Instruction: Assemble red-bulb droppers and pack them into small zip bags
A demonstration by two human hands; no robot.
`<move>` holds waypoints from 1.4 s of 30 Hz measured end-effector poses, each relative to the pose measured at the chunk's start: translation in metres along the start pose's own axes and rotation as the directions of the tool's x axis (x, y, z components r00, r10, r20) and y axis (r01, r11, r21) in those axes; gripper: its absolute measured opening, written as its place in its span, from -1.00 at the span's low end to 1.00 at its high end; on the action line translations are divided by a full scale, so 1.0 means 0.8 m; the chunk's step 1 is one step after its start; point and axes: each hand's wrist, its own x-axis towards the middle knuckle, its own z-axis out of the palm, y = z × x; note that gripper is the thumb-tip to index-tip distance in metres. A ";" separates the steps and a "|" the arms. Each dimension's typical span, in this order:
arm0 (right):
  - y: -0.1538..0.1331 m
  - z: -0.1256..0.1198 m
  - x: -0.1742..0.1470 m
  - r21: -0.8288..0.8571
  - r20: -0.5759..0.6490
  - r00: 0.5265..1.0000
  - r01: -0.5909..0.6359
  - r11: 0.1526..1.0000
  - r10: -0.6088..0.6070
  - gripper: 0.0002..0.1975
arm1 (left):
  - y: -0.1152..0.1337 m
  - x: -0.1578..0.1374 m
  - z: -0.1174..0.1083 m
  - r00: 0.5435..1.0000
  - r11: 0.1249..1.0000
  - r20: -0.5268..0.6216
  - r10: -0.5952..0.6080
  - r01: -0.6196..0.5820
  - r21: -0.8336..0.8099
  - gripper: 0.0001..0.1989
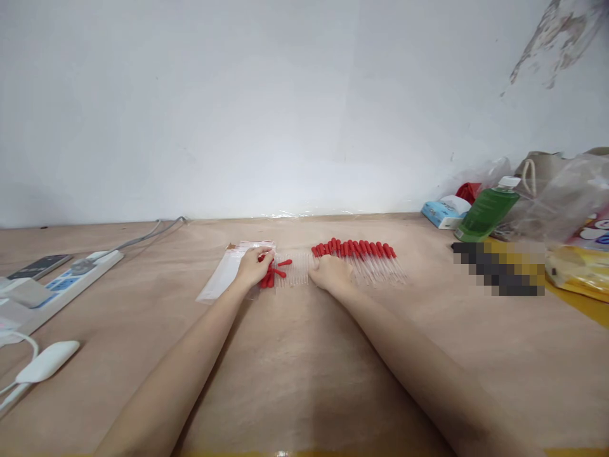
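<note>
The droppers (358,249) are laid in a close row near the middle of the counter (266,374), toward its rear edge. Each is topped with a glossy red bulb and ended in a thin, clear tube, pointed roughly at the near edge (the tubes are almost lost against the brown surface). To the left of the row, loose tubes (297,270) are lined up side by side, and separate bulbs (271,280) are heaped beside them, a couple of them lying over the tubes' left end.

The fingers of the left hand (255,266) are curled over the heap; whether a bulb is gripped cannot be told. The fingers of the right hand (332,273) are bent down at the loose tubes, just beside the row, and their hold is hidden. A clear bag (221,276) is partly covered by the left hand.

The rear edge is met by the wall (266,114), with a narrow strip of counter left behind the droppers. Toward the near edge a broad stretch is crossed only by the forearms. The row is well separated from the bottle (488,212) and tissue pack (438,214) at the right rear corner, and the bag from the power strip (92,279) on the left.
</note>
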 end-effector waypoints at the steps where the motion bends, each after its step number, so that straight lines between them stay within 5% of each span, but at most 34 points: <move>1: 0.000 0.000 0.000 0.008 -0.006 1.000 -0.002 1.000 0.002 -0.73 | 0.002 -0.001 -0.004 0.999 0.999 -0.022 0.040 -0.040 0.016 -0.76; 7: 0.006 -0.010 -0.003 0.060 -0.038 0.999 -0.012 0.998 0.014 -0.74 | 0.025 0.012 -0.005 0.948 0.893 0.209 0.240 -0.300 0.336 -0.73; 13: 0.031 -0.023 -0.029 0.118 -0.150 0.986 0.097 0.988 -0.079 -0.81 | 0.034 0.055 0.016 0.941 0.871 0.306 0.144 -0.267 0.413 -0.76; 17: 0.069 -0.019 -0.054 0.101 -0.260 0.934 0.277 0.956 -0.243 -0.84 | 0.047 0.054 0.015 0.954 0.871 0.229 0.195 -0.276 0.406 -0.73; 20: 0.098 -0.014 -0.069 0.143 -0.300 0.893 0.391 0.909 -0.337 -0.80 | 0.060 0.023 0.011 0.960 0.902 0.061 0.273 -0.278 0.330 -0.65; 22: 0.108 -0.013 -0.076 0.179 -0.326 0.859 0.466 0.866 -0.395 -0.77 | 0.065 -0.011 0.011 0.950 0.949 -0.060 0.307 -0.301 0.099 -0.67; 24: 0.111 -0.013 -0.080 0.197 -0.363 0.828 0.516 0.834 -0.427 -0.73 | 0.064 -0.050 0.013 0.955 0.951 0.037 0.296 -0.290 -0.106 -0.72; 30: 0.101 -0.010 -0.090 0.183 -0.363 0.792 0.577 0.796 -0.490 -0.79 | 0.051 -0.127 0.031 0.947 0.828 0.297 0.120 0.069 -0.556 -0.73; 35: 0.097 -0.005 -0.097 0.197 -0.383 0.729 0.664 0.721 -0.567 -0.83 | 0.048 -0.128 0.035 0.944 0.797 0.304 0.126 0.086 -0.598 -0.76; 42: 0.094 -0.002 -0.100 0.229 -0.325 0.742 0.663 0.712 -0.586 -0.81 | 0.055 -0.131 0.034 0.948 0.837 0.272 0.167 0.009 -0.547 -0.74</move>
